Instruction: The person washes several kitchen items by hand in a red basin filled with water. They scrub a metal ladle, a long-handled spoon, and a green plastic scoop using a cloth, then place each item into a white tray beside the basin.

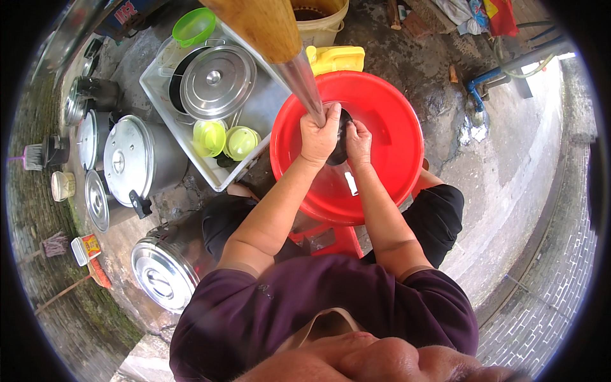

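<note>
A large red plastic basin [391, 176] sits in front of me between my knees. My left hand [321, 136] grips the metal neck of a long utensil [303, 76], whose wooden handle rises towards the camera. Below that neck is the utensil's dark round head [340, 153], held over the basin and partly covered by both hands. My right hand [358, 141] has its fingers curled at the right edge of this dark head. Whether anything small is in the right hand cannot be seen. The basin's inside looks wet and shiny, with a bright reflection near its lower part.
To the left, a grey-white plastic tray [179, 148] holds a lidded steel pot [218, 81], light-green containers [241, 143] and a green basket [194, 26]. Several large lidded pots [129, 160] stand farther left. Beyond the basin are a yellow jug [341, 58] and a pale bucket [320, 36].
</note>
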The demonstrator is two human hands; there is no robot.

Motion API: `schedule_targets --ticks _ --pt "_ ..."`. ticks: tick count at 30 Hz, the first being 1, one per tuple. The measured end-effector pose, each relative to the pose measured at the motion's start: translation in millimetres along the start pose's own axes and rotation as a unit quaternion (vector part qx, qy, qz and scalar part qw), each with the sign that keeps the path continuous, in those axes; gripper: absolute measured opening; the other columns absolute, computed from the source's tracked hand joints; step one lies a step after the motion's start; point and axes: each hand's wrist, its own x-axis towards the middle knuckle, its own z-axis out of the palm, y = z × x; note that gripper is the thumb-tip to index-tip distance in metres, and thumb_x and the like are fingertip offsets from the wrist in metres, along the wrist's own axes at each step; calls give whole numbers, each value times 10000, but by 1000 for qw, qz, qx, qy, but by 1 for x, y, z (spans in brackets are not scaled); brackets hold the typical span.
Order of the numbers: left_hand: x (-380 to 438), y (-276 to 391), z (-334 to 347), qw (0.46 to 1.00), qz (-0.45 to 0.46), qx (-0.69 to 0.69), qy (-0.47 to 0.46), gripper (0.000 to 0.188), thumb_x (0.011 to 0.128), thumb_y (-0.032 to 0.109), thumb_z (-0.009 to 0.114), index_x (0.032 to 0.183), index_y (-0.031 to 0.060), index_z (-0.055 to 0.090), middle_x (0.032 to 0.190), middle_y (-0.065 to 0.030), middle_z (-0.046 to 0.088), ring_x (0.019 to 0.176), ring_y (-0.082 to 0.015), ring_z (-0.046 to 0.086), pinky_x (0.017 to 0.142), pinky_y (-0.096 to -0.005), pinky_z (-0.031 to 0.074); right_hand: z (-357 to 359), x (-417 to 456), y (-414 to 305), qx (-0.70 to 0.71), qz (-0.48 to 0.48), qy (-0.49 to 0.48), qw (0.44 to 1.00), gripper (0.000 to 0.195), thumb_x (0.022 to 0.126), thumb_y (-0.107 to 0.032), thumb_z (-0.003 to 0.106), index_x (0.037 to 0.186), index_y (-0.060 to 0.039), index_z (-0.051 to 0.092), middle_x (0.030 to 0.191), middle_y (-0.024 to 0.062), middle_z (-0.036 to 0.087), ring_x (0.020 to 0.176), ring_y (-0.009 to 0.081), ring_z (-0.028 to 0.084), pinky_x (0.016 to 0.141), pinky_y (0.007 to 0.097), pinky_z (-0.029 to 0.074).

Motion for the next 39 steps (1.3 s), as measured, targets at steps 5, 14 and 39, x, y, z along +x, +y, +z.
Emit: schedule_targets --ticks 5,14,39 --pt "4 0 -3 1000 -6 7 1 307 910 125 613 635 13 533 597 74 430 569 -38 384 502 -245 344 -1 -6 -8 78 -3 -77 994 145 881 -64 590 1003 0 636 848 14 645 775 86 578 699 234 477" --pt "15 2 -3 999 -29 -7 -12 384 922 170 606 577 67 470 552 71 383 525 -32 333 467 -238 288 -29 14 -48 -369 -81 -106 920 160 857 -152 660 968 -37 665 833 90 682 719 170 627 684 294 490" --pt "31 -13 -13 999 -18 -10 32 388 937 149 562 581 94 419 518 27 393 441 -71 329 423 -249 271 -92 90 -96 -603 -216 -312 701 247 838 -211 532 1030 -117 655 910 111 677 832 278 664 716 431 526"
